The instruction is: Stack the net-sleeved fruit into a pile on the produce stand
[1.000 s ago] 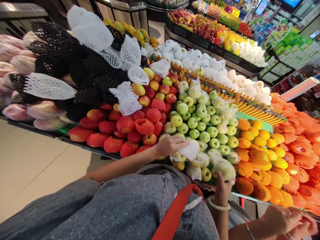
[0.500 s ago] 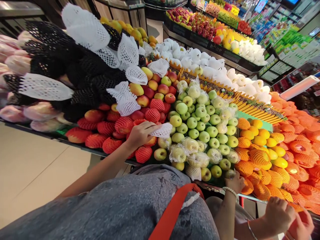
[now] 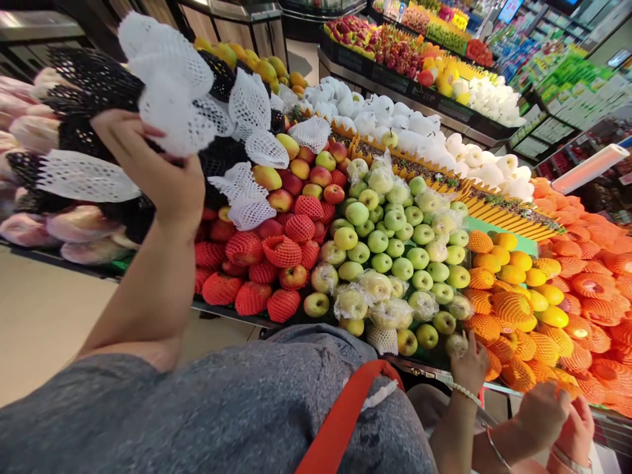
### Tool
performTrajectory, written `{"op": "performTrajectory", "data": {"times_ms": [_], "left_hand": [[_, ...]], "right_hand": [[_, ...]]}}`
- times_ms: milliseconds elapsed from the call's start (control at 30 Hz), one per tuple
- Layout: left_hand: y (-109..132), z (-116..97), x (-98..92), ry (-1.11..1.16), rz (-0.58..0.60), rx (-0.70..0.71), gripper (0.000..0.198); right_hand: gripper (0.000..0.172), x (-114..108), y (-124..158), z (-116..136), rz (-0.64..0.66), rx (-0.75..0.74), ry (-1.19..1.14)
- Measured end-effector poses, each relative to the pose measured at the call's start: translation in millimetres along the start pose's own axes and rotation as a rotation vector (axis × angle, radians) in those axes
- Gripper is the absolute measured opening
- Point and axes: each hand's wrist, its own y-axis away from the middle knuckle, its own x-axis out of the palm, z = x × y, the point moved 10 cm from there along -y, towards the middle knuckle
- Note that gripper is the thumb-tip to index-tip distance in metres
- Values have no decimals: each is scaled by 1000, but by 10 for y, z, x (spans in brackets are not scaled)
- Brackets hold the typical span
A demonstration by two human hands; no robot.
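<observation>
My left hand (image 3: 153,161) reaches over a heap of black foam nets (image 3: 220,155). A white foam fruit net (image 3: 180,125) sits between its thumb and fingers, against other white nets. At the lower right, a hand with a beaded bracelet, which I take as my right hand (image 3: 469,364), curls against a green apple (image 3: 455,345) at the front edge of the apple pile. Part of the apple is hidden by the fingers. Red-netted apples (image 3: 244,249) lie right of my left forearm.
Another person's hands (image 3: 543,411) are close together at the lower right. Green apples (image 3: 380,241), orange-netted fruit (image 3: 516,309) and pale netted peaches (image 3: 74,220) fill the stand. Yellow picket edging (image 3: 464,191) runs behind. A plastic roll (image 3: 590,168) juts in at right.
My left hand has moved up and left from the red apples to the net heap, carrying the white net. My right hand stays by the apple, its fingers shifted slightly.
</observation>
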Motion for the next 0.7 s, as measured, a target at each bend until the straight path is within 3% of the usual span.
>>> {"op": "performTrajectory", "data": {"times_ms": [67, 167, 233, 300, 367, 500, 700], "left_hand": [[-190, 53, 272, 36, 205, 46, 56], [-190, 195, 764, -20, 550, 100, 90], [-141, 342, 961, -79, 654, 79, 90], [-98, 425, 1056, -138, 701, 83, 66], [-103, 460, 1027, -195, 672, 84, 53], [-157, 429, 802, -166, 559, 83, 48], [-90, 434, 632, -136, 555, 151, 52]], "right_hand": [[54, 211, 132, 372, -1, 22, -25], [52, 411, 311, 790, 63, 47, -123], [51, 515, 408, 909, 127, 112, -170], [58, 629, 491, 903, 181, 238, -144], [65, 785, 555, 856, 251, 363, -84], [65, 1057, 577, 722, 382, 523, 8], [63, 1009, 538, 424, 465, 541, 58]]}}
